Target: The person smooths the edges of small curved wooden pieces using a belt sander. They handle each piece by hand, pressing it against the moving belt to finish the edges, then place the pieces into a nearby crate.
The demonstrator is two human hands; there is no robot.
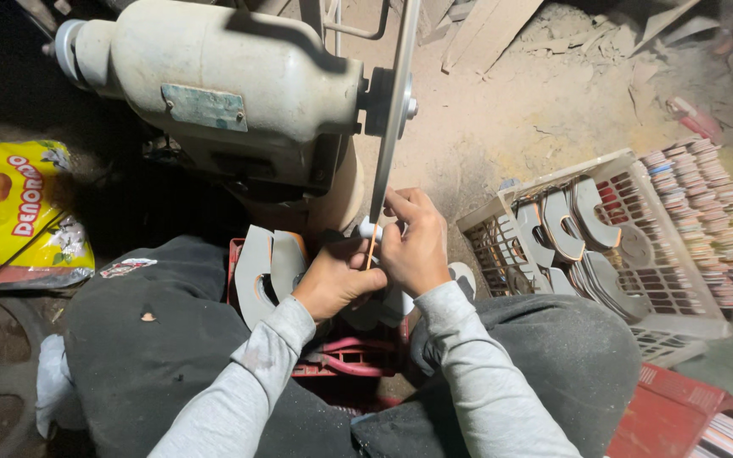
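Left hand (337, 278): you're pinching a thin flat piece (370, 252) against the disc's edge.
Right hand (415, 242): clenched on the same piece.
Disc (394, 110): upright on the cream motor (214, 85).
Crate (587, 246): right, holding grey cutouts.
Bag (19, 212): yellow, far left.

Thin flat piece (372, 248) with orange edge, held upright, edge-on against the grinder's disc (394, 110)
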